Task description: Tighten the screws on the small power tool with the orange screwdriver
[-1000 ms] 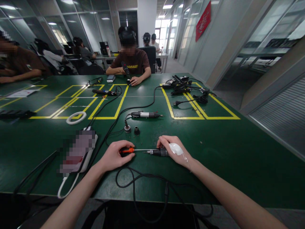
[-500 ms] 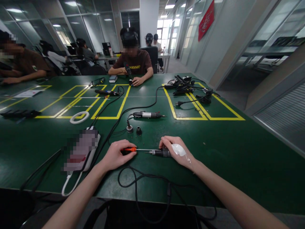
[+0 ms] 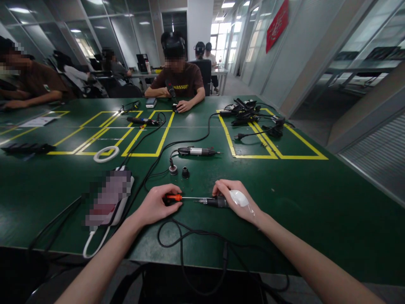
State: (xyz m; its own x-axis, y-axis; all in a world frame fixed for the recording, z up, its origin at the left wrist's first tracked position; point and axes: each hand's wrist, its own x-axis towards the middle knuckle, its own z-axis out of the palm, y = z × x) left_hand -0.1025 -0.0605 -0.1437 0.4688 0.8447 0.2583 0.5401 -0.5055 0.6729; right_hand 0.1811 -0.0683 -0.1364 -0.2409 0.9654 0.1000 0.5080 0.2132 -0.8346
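An orange-handled screwdriver [image 3: 174, 197] lies across the green table, its thin shaft pointing right. My left hand [image 3: 156, 204] curls loosely around its handle, with a gap showing between thumb, fingers and handle. My right hand [image 3: 237, 200] is closed over the black body of an electric screwdriver [image 3: 215, 202], whose metal nose points left beside the shaft. The right fingertips sit by the shaft's end; whether they touch it I cannot tell. A white pad is taped on the right hand. Just beyond are a black nose cone [image 3: 185, 172] and a metal collar [image 3: 172, 169].
Another electric screwdriver [image 3: 198, 151] lies farther up. A tape roll [image 3: 106, 154] and a blurred-out phone-like object [image 3: 110, 196] are to the left. Black cable [image 3: 190, 231] loops near the front edge. Tangled tools [image 3: 243, 110] sit far right. A co-worker [image 3: 177, 80] sits opposite.
The fingers of my left hand have loosened and spread slightly from the orange handle. My right hand has hardly moved. The view has shifted a little.
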